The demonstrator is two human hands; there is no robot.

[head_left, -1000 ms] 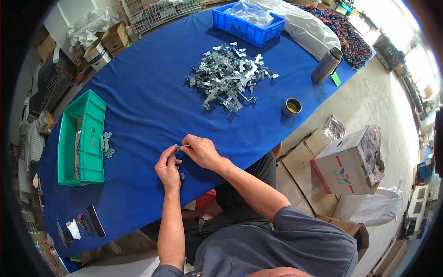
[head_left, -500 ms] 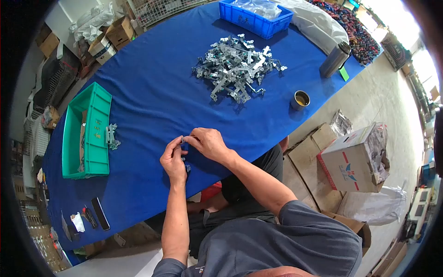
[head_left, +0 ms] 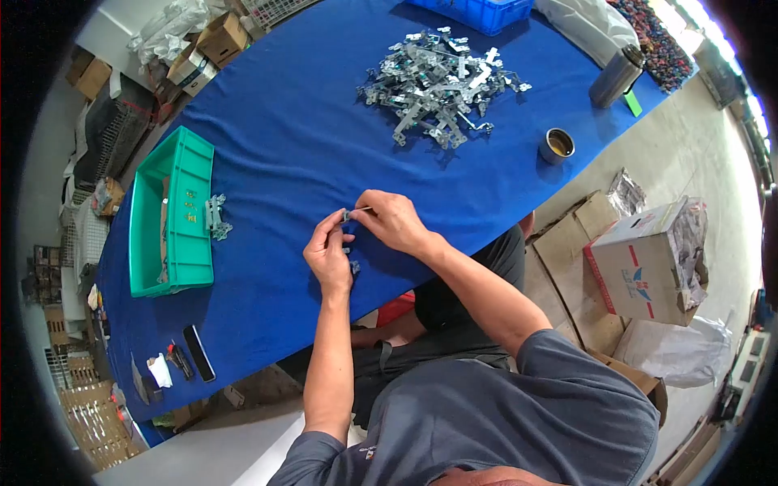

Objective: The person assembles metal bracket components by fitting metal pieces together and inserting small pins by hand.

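Note:
My left hand [head_left: 329, 259] is closed, its thumb and fingertips pinching a small metal bracket [head_left: 346, 216] above the blue cloth. Close by on the right, my right hand [head_left: 394, 222] pinches a thin, pale rod-like piece [head_left: 363, 210] pointing at the bracket. Its exact kind is too small to make out. Partly hidden beside my left wrist, another small metal part [head_left: 355, 266] lies on the cloth. Farther up the table is a large heap of metal brackets [head_left: 442, 89]. A few similar brackets [head_left: 217, 218] lie against the green bin [head_left: 204, 251].
A blue crate [head_left: 486, 18] stands at the far edge. To the right are a steel flask [head_left: 617, 77] and a cup of drink [head_left: 557, 146]. A phone [head_left: 199, 354] and a box cutter [head_left: 180, 362] lie at lower left. A carton [head_left: 640, 267] sits on the floor.
The camera view has shifted, so the table's contents appear lower-left to upper-right displaced. My right fingertips have drawn slightly away from the left ones, and the thin piece now shows between them.

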